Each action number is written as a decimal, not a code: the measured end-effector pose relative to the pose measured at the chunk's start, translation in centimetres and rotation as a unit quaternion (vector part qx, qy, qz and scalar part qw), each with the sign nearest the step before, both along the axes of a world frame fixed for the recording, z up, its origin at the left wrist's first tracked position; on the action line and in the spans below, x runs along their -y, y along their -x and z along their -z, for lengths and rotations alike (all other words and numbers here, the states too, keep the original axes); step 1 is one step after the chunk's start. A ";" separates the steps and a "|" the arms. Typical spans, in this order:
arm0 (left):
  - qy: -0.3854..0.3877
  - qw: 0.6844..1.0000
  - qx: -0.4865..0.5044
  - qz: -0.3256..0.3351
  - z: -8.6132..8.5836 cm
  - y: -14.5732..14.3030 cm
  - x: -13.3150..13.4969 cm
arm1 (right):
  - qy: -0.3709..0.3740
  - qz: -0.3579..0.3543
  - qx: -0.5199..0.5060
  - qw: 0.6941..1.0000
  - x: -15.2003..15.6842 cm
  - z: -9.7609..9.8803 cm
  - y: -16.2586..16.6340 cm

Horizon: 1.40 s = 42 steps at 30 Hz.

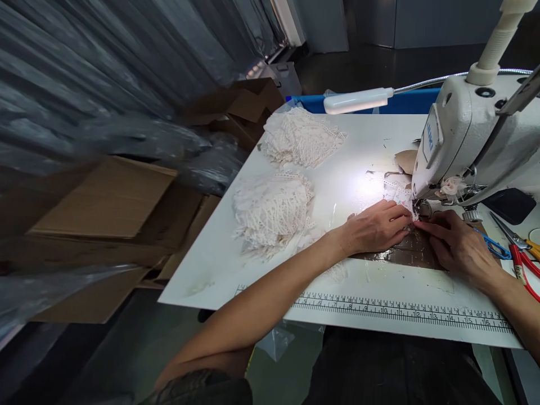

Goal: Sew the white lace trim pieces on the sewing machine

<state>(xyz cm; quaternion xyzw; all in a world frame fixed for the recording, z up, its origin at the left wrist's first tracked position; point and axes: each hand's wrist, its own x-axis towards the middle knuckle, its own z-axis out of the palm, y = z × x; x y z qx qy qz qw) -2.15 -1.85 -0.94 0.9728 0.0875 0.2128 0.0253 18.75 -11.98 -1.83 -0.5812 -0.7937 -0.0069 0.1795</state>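
Note:
A white lace piece [396,190] lies under the needle area of a white sewing machine [453,121]. My left hand [379,226] rests on it just left of the presser foot, its bent fingers closed on the lace and hiding part of it. From the right, my right hand [462,244] reaches in, with the index fingertip at the lace edge by the foot and the other fingers curled. Both hands sit above a brown, shiny taped plate [411,250]. Two heaps of white lace, a far pile [301,138] and a nearer pile [274,211], lie to the left.
A printed ruler [379,309] runs along the front of the white table [206,270]. Red-handled scissors [517,259] and a blue clip-like item [495,246] lie at right. A white lamp [358,101] shines from behind. Cardboard boxes [105,197] stand off the left edge.

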 end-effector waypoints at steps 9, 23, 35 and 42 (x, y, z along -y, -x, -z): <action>-0.030 1.000 0.007 0.003 0.0 0.1 0.0 | 0.025 0.004 -0.060 0.998 0.0 -0.9 0.2; 0.075 0.997 0.024 -0.010 0.2 -0.5 -0.7 | 0.084 0.099 -0.226 0.965 -0.4 -1.5 0.5; 0.133 0.986 0.068 -0.079 0.3 -1.6 -0.6 | 0.092 0.099 -0.236 0.962 -0.4 -2.3 0.7; -0.064 0.996 0.037 -0.049 0.3 -1.3 -0.8 | 0.030 0.059 -0.185 0.980 -0.3 -1.0 0.4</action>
